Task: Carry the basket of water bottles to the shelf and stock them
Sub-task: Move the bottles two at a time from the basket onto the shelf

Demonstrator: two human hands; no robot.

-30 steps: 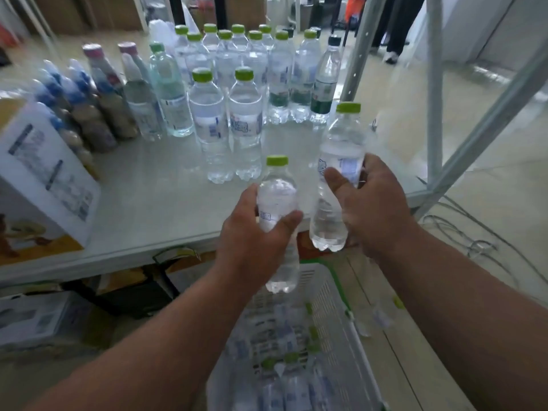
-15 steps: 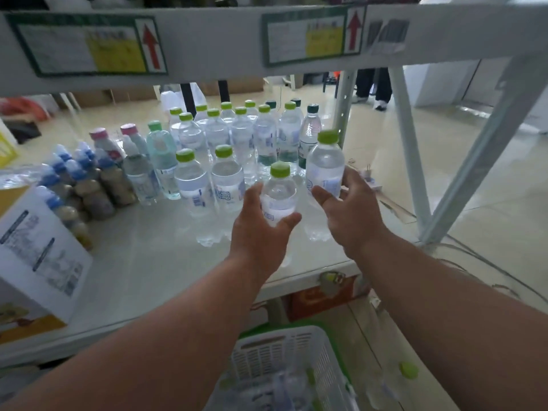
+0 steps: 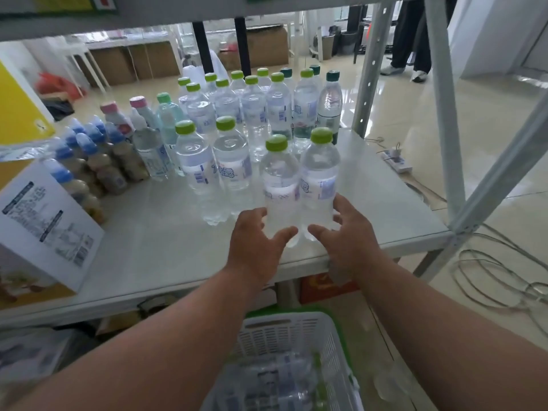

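Note:
Two clear water bottles with green caps stand upright side by side on the white shelf [image 3: 166, 250] near its front edge. My left hand [image 3: 255, 247] cups the base of the left bottle [image 3: 280, 185], fingers spread and thumb in front. At the base of the right bottle [image 3: 318, 173], my right hand [image 3: 347, 235] is also spread. Neither hand is clamped tight. Below my arms sits the white basket [image 3: 284, 321] with a green rim, holding several more bottles, blurred.
Rows of green-capped water bottles [image 3: 255, 108] fill the shelf behind. Blue-capped drinks [image 3: 98, 161] and a white carton [image 3: 44, 229] stand at the left. An upper shelf edge [image 3: 178, 10] hangs overhead. Grey posts [image 3: 444, 114], a power strip [image 3: 396, 161] and cables [image 3: 489, 280] are at the right.
Both bottles went from above the basket onto the shelf and now stand on it. My hands slid down to their bases and the fingers loosened.

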